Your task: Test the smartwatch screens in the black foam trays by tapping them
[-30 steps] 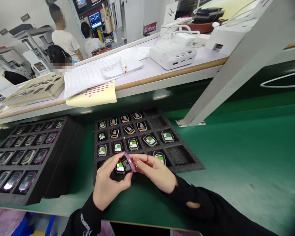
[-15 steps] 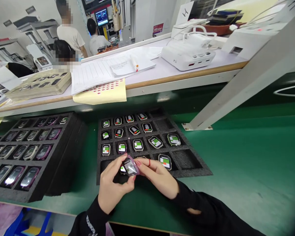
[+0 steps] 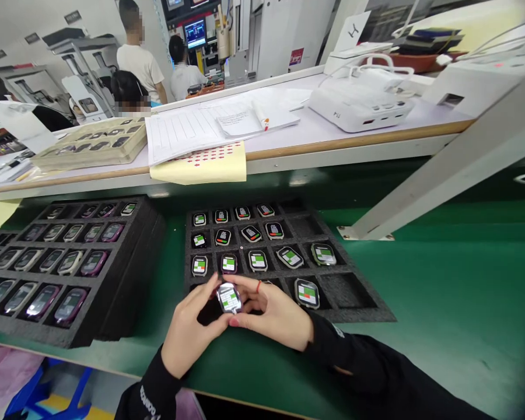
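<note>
A purple-edged smartwatch [image 3: 228, 298] without a strap is held between both hands, its lit screen showing white and green blocks. My left hand [image 3: 191, 329] grips its left side with thumb and fingers. On the other side, my right hand [image 3: 275, 315] has its thumb at the lower edge and its fingers round the top and right. Directly behind the hands lies a black foam tray [image 3: 350, 265] holding several similar watches, most with lit screens. One of them, a pale-cased watch [image 3: 307, 293], sits just right of my right hand. The hands hide part of the front row.
A stack of dark foam trays [image 3: 126, 274] with more watches stands at the left on the green bench [image 3: 424, 274]. Above is a shelf with papers [image 3: 179, 134], a white charger [image 3: 359, 108] and a plastic tray [image 3: 91, 146]. A slanted metal post [image 3: 429, 169] rises at right. People are beyond.
The watch has been turned so its screen faces me, now showing green and white. My right fingers and thumb have shifted round it. The whole view has moved slightly.
</note>
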Tool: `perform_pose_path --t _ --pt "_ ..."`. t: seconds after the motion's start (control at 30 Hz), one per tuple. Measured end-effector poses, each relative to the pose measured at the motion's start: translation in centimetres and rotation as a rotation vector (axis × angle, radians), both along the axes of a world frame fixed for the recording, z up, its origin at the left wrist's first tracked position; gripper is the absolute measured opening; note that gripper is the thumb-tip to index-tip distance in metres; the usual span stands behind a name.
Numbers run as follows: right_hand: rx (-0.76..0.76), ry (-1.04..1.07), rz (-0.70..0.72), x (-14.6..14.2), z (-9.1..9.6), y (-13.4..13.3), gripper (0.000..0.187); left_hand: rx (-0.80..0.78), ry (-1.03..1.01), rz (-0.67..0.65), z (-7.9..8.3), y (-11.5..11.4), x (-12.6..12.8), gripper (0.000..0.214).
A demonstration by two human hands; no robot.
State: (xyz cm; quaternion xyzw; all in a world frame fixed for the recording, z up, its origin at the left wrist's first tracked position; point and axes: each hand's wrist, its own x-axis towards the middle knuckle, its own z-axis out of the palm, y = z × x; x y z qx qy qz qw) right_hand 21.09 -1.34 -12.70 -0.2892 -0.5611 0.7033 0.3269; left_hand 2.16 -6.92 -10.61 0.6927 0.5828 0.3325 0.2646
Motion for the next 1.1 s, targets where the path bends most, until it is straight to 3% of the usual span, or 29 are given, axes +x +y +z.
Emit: perform_pose_path --t 0.13,0.23,0.37,0.53,0.73,0.87,0.97,1.1 --pt "0.022 -0.061 0.045 -1.3 -0.1 0.7 0.067 -0.154 -0.169 0.022 -0.4 -1.2 -2.0 0.076" --pt "0.213 -0.371 0.065 -2.5 0.2 1.3 0.065 -0.121 -0.264 0.055 -0.7 -1.8 -3.3 0.069" --pt "0.451 -0.643 0.087 -4.4 0.8 1.4 0.059 -0.048 -0.332 0.269 -1.5 -1.9 -4.8 0.051" --pt "0.604 -0.782 0.139 -6.4 1.4 1.2 0.058 -0.022 -0.374 0.481 -3.7 -1.6 -6.5 0.048" --pt "0.689 -0.933 0.201 -7.2 1.7 1.0 0.063 -0.038 -0.392 0.561 -6.1 -1.5 -7.5 0.050" --pt "0.745 -0.991 0.229 -6.8 2.3 0.8 0.062 -0.046 -0.297 0.517 -6.5 -1.3 -7.5 0.043" --pt "0.782 -0.963 0.241 -5.3 2.8 1.4 0.046 -0.048 -0.212 0.481 -6.3 -1.1 -7.4 0.039" --pt "0.906 -0.857 0.062 -1.4 3.3 4.2 0.023 -0.091 -0.190 0.476 -6.1 -0.3 -7.8 0.039"
